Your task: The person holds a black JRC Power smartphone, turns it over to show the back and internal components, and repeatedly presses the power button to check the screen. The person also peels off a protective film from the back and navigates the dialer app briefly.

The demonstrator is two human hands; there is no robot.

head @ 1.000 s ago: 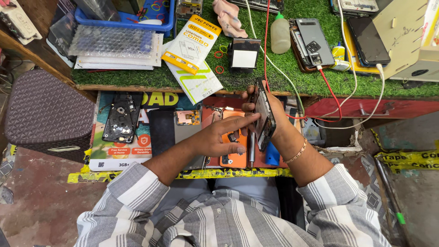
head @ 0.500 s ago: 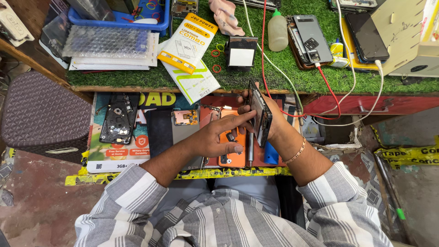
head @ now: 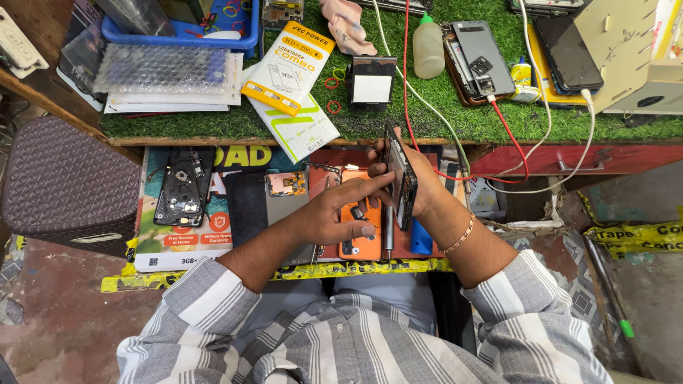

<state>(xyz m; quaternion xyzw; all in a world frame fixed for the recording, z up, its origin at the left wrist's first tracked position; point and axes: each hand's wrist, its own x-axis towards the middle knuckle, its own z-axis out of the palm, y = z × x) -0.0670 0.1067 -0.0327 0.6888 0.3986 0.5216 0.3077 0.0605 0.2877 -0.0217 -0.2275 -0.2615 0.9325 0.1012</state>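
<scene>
My right hand (head: 425, 186) grips a dark phone (head: 400, 176) and holds it up on its edge, over the front of the work shelf. My left hand (head: 334, 217) holds nothing; its index finger stretches out and touches the phone's left face near the top, the other fingers loosely bent. Below both hands lies an orange mat (head: 358, 245) with small parts on it. A metal screwdriver (head: 388, 238) lies along the mat's right side, next to a blue piece (head: 420, 240).
A stripped phone frame (head: 181, 188) lies at the left on a printed sheet. On the green turf (head: 427, 114) behind are a yellow packet (head: 288, 67), a small black box (head: 371, 82), a white bottle (head: 428, 46), opened phones (head: 473, 53), red and white cables, a blue tray (head: 178, 32).
The phone stays on edge in my right hand. My left index finger has slid a little further up its face. The view has shifted slightly.
</scene>
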